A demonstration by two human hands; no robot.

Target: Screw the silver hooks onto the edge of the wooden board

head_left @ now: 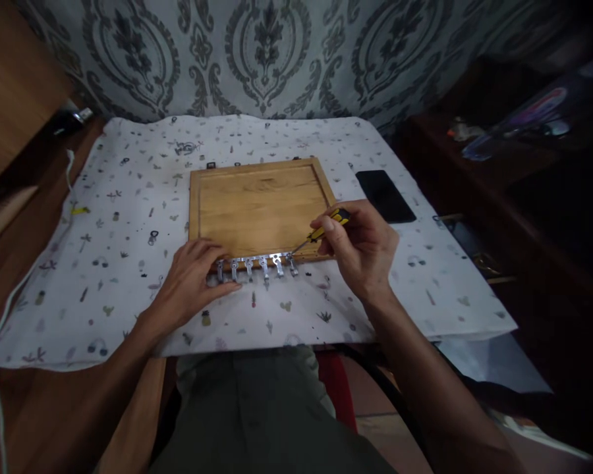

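Observation:
A wooden board (261,207) with a raised rim lies on a patterned tablecloth. Along its near edge runs a shiny metal hook rail (264,262) with several hooks pointing toward me. My left hand (192,273) grips the rail's left end, fingertips over the board's edge and thumb stretched below the hooks. Closed around a yellow and black screwdriver (317,234), my right hand (363,247) is above the board's near right corner. The screwdriver's tip meets the right end of the rail; any screw there is too small to make out.
To the right of the board lies a black phone (386,196). The white tablecloth (143,197) covers the table. A white cable (17,283) hangs along the left side. Behind stands a patterned wall (267,59); a dark shelf (474,164) with clutter is on the right.

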